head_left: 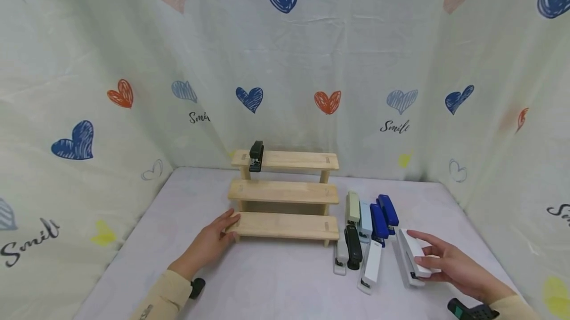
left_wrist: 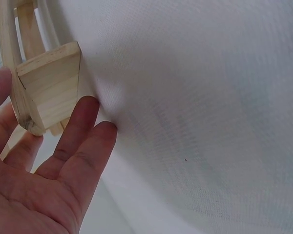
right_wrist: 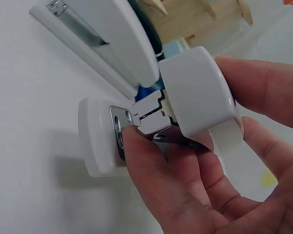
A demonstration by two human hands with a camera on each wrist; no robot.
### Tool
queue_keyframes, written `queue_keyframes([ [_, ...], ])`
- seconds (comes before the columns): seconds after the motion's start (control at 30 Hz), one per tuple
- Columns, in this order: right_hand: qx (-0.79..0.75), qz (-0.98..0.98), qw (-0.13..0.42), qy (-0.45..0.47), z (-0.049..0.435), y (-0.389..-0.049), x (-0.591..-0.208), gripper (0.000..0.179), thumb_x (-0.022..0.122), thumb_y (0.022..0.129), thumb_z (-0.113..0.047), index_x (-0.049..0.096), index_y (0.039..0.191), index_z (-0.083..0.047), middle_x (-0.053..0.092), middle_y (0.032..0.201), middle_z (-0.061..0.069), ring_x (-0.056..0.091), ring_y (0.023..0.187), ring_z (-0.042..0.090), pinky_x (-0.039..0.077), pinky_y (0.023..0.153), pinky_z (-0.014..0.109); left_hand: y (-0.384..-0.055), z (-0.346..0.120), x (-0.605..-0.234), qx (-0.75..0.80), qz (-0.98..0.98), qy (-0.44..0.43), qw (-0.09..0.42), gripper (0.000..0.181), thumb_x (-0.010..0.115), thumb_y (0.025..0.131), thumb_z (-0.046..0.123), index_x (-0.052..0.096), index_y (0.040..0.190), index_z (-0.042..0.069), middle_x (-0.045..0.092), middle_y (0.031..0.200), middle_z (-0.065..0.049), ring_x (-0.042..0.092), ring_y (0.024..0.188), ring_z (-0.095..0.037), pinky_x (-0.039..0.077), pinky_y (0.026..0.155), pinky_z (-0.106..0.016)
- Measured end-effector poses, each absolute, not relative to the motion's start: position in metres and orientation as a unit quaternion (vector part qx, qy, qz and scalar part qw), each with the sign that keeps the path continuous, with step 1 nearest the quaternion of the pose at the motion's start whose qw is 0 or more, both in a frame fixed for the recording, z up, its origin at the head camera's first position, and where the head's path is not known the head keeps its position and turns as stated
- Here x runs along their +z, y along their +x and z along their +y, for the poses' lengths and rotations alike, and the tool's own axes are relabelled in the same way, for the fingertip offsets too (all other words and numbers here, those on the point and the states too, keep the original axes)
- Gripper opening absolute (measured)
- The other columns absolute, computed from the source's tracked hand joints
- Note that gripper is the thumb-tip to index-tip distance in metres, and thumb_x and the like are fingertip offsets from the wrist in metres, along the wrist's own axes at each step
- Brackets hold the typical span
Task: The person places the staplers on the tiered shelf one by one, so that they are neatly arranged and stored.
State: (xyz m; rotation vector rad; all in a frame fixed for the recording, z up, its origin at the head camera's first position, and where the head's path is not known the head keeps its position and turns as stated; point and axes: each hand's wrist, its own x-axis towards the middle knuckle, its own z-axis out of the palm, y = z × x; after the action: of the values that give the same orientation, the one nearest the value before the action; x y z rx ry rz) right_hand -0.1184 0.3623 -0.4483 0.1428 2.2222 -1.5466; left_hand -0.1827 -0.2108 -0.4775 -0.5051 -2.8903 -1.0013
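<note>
My left hand (head_left: 215, 237) is at the left end of the lowest board of a three-tier wooden shelf (head_left: 285, 225), thumb and fingers gripping the board's end. In the left wrist view, the other fingers (left_wrist: 90, 151) extend below the board (left_wrist: 49, 90). With the thumb and fingers of my right hand (head_left: 458, 265) I hold a white stapler (head_left: 411, 253) at the right of the table. Its front end and metal plate show in the right wrist view, one finger reaching between its upper arm (right_wrist: 198, 92) and base (right_wrist: 95, 139).
A black stapler (head_left: 256, 156) stands on the top board's left. Right of the shelf stand several staplers: cream (head_left: 353, 207), light blue (head_left: 365, 221), dark blue (head_left: 379, 221), black (head_left: 354, 247) and white (head_left: 372, 263). A heart-printed curtain (head_left: 285, 53) surrounds the table.
</note>
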Motion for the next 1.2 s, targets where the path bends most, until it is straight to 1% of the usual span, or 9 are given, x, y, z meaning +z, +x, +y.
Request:
queue_keyframes([
  [0.13,-0.554,0.808,0.198,0.024,0.362,-0.123,-0.429,0.075,0.065,0.099,-0.021,0.02,0.158,-0.008,0.038,0.122,0.025,0.053,0.103,0.029,0.057,0.085,0.049,-0.182,-0.211,-0.478,-0.322,-0.933,-0.162,0.02,0.05,0.067,0.097,0.012,0.053,0.143,0.002,0.037,0.155,-0.021,0.044,0.134,-0.039,0.051,0.094,-0.047],
  [0.3,-0.555,0.812,0.179,-0.015,0.348,-0.142,-0.397,0.074,0.065,0.099,-0.018,0.022,0.158,-0.008,0.039,0.121,0.026,0.053,0.104,0.031,0.057,0.084,0.05,-0.18,-0.212,-0.475,-0.315,-0.935,-0.161,0.023,0.05,0.067,0.097,0.014,0.052,0.143,0.001,0.037,0.154,-0.021,0.04,0.137,-0.041,0.042,0.104,-0.053],
  [0.37,-0.555,0.813,0.172,-0.032,0.337,-0.153,-0.384,0.074,0.065,0.099,-0.017,0.023,0.158,-0.007,0.038,0.121,0.026,0.053,0.104,0.032,0.057,0.084,0.051,-0.18,-0.213,-0.474,-0.311,-0.936,-0.163,0.026,0.05,0.067,0.097,0.014,0.053,0.143,0.001,0.038,0.154,-0.022,0.039,0.137,-0.042,0.038,0.107,-0.055],
  [0.4,-0.556,0.813,0.17,-0.041,0.331,-0.158,-0.378,0.074,0.065,0.098,-0.017,0.023,0.158,-0.007,0.038,0.123,0.026,0.053,0.105,0.033,0.056,0.084,0.052,-0.18,-0.213,-0.474,-0.31,-0.936,-0.163,0.027,0.05,0.067,0.097,0.014,0.053,0.143,0.001,0.038,0.153,-0.023,0.04,0.137,-0.042,0.037,0.107,-0.056],
  [0.53,-0.56,0.807,0.171,-0.074,0.299,-0.182,-0.354,0.074,0.066,0.098,-0.018,0.024,0.158,-0.01,0.039,0.129,0.028,0.053,0.111,0.037,0.056,0.086,0.052,-0.181,-0.213,-0.474,-0.304,-0.939,-0.161,0.031,0.049,0.067,0.097,0.013,0.053,0.142,0.001,0.039,0.153,-0.023,0.041,0.136,-0.042,0.038,0.106,-0.056],
  [0.77,-0.609,0.76,0.204,-0.095,0.229,-0.233,-0.324,0.074,0.067,0.097,-0.016,0.026,0.159,-0.018,0.04,0.137,0.029,0.049,0.119,0.043,0.052,0.09,0.056,-0.184,-0.213,-0.476,-0.308,-0.938,-0.159,0.025,0.05,0.068,0.096,0.012,0.053,0.143,0.001,0.038,0.153,-0.022,0.04,0.136,-0.042,0.038,0.106,-0.055],
  [0.9,-0.618,0.748,0.22,-0.096,0.188,-0.258,-0.311,0.07,0.065,0.099,-0.013,0.029,0.158,-0.022,0.04,0.139,0.026,0.048,0.121,0.042,0.052,0.092,0.053,-0.185,-0.212,-0.477,-0.307,-0.937,-0.164,0.026,0.05,0.067,0.097,0.013,0.053,0.143,0.002,0.038,0.154,-0.022,0.041,0.136,-0.042,0.039,0.106,-0.055],
  [1.03,-0.626,0.74,0.226,-0.091,0.149,-0.279,-0.307,0.066,0.064,0.099,-0.013,0.033,0.157,-0.025,0.044,0.14,0.02,0.052,0.122,0.038,0.051,0.095,0.052,-0.185,-0.211,-0.478,-0.312,-0.935,-0.166,0.027,0.05,0.068,0.096,0.014,0.053,0.143,0.001,0.038,0.154,-0.022,0.041,0.136,-0.042,0.039,0.106,-0.055],
  [1.2,-0.65,0.718,0.24,-0.068,0.112,-0.3,-0.309,0.065,0.064,0.099,-0.011,0.036,0.155,-0.023,0.047,0.138,0.016,0.058,0.114,0.033,0.048,0.098,0.054,-0.185,-0.21,-0.479,-0.314,-0.935,-0.164,0.026,0.051,0.068,0.096,0.014,0.053,0.143,0.002,0.038,0.154,-0.021,0.042,0.136,-0.041,0.04,0.104,-0.055],
])
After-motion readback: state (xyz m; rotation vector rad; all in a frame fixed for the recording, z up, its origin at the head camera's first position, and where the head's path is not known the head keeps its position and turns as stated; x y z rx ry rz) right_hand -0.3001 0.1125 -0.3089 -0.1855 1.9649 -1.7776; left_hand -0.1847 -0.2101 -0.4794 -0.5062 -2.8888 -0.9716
